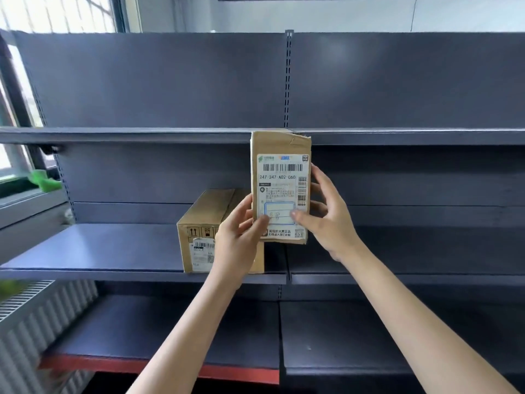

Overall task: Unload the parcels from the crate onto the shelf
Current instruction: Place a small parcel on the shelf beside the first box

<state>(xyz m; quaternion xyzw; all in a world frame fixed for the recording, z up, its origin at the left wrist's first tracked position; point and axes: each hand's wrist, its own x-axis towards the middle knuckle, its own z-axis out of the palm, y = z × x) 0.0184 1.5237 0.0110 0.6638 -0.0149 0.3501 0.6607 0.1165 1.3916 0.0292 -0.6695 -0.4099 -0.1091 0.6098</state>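
Observation:
A tall cardboard parcel (pixel 279 177) with a white shipping label stands upright in front of the middle shelf (pixel 93 251), its top level with the shelf above. My left hand (pixel 238 237) grips its lower left edge and my right hand (pixel 326 214) grips its lower right side, thumbs on the label. Whether its base rests on the shelf I cannot tell. A second cardboard parcel (pixel 204 220) lies on the same shelf just left of it, partly hidden by my left hand. The crate is out of view.
The dark grey metal shelving has an upper shelf (pixel 127 135), a lower shelf (pixel 159 336) with a red front edge, and a slotted upright (pixel 287 81) in the middle. A window and a radiator (pixel 34 322) are at the left.

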